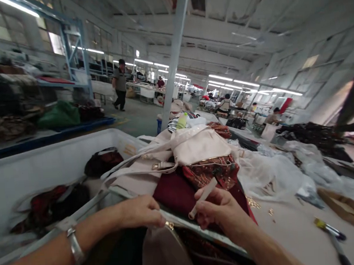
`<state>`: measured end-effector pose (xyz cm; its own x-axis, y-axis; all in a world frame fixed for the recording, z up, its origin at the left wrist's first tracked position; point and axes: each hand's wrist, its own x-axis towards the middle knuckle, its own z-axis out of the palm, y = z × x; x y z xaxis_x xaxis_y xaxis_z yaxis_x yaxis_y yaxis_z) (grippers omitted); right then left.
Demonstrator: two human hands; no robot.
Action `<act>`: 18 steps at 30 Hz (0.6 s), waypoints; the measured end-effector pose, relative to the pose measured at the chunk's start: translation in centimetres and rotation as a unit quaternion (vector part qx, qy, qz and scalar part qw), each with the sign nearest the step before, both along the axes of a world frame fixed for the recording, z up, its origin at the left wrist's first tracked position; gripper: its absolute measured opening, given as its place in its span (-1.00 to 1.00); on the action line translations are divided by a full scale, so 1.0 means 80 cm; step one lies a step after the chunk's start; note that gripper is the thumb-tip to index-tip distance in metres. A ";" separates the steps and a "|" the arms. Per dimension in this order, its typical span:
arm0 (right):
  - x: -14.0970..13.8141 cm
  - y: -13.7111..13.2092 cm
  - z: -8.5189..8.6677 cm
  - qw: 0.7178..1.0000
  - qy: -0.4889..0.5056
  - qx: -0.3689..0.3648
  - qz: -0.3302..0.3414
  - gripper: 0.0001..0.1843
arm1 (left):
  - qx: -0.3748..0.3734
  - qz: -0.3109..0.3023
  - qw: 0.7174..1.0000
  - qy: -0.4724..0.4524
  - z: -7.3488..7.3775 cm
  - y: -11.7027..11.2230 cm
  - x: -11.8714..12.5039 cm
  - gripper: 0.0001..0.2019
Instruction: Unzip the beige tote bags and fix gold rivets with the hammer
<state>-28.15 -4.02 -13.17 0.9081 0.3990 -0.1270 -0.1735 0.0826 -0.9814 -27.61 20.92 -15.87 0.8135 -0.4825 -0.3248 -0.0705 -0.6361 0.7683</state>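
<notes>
Hands (142, 212) angle inward, the right (220, 211) pinching a pale strap (204, 196).

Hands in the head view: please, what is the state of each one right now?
Left hand: closed, holding the top edge of the pale bag.
Right hand: closed, holding a pale strip between its fingers.
</notes>
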 end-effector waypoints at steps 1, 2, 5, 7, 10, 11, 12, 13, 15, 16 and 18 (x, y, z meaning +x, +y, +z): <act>-0.003 0.010 -0.002 1.000 -0.005 -0.007 0.015 -0.48 | -0.010 -0.006 1.000 0.020 0.002 0.002 -0.001 -0.69; -0.005 0.019 -0.005 0.999 -0.009 -0.017 0.030 -0.51 | -0.021 -0.014 0.999 0.035 0.002 0.004 -0.001 -0.69; -0.010 0.038 -0.011 0.996 0.008 -0.057 0.069 -0.53 | -0.053 -0.039 0.997 0.037 -0.002 0.011 0.000 -0.65; -0.013 0.044 -0.015 0.993 0.015 -0.086 0.074 -0.52 | -0.064 -0.049 0.996 0.032 -0.007 0.014 0.001 -0.60; -0.017 0.047 -0.017 0.990 -0.016 -0.130 0.060 -0.54 | -0.057 -0.030 0.998 0.027 -0.012 0.015 0.002 -0.57; -0.017 0.048 -0.017 0.987 -0.028 -0.146 0.056 -0.56 | -0.052 -0.019 0.998 0.024 -0.013 0.014 0.001 -0.56; -0.018 0.048 -0.016 0.985 -0.035 -0.160 0.054 -0.58 | -0.048 -0.010 0.999 0.022 -0.014 0.013 0.001 -0.56; -0.018 0.048 -0.016 0.983 -0.037 -0.173 0.053 -0.59 | -0.046 -0.002 0.999 0.021 -0.015 0.013 0.000 -0.57; -0.018 0.048 -0.016 0.980 -0.036 -0.189 0.048 -0.60 | -0.048 0.004 0.999 0.022 -0.016 0.011 -0.001 -0.57; -0.017 0.048 -0.016 0.979 -0.034 -0.193 0.047 -0.60 | -0.049 0.005 0.999 0.023 -0.017 0.011 -0.002 -0.58; -0.017 0.047 -0.018 0.978 -0.030 -0.202 0.047 -0.62 | -0.047 0.008 0.999 0.023 -0.019 0.011 -0.002 -0.59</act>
<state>-29.48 -0.26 -14.58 0.8804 0.4091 -0.2399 -0.1037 -0.3276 -0.9391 -27.75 21.80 -17.41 0.8071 -0.4995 -0.3148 -0.0247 -0.5613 0.8272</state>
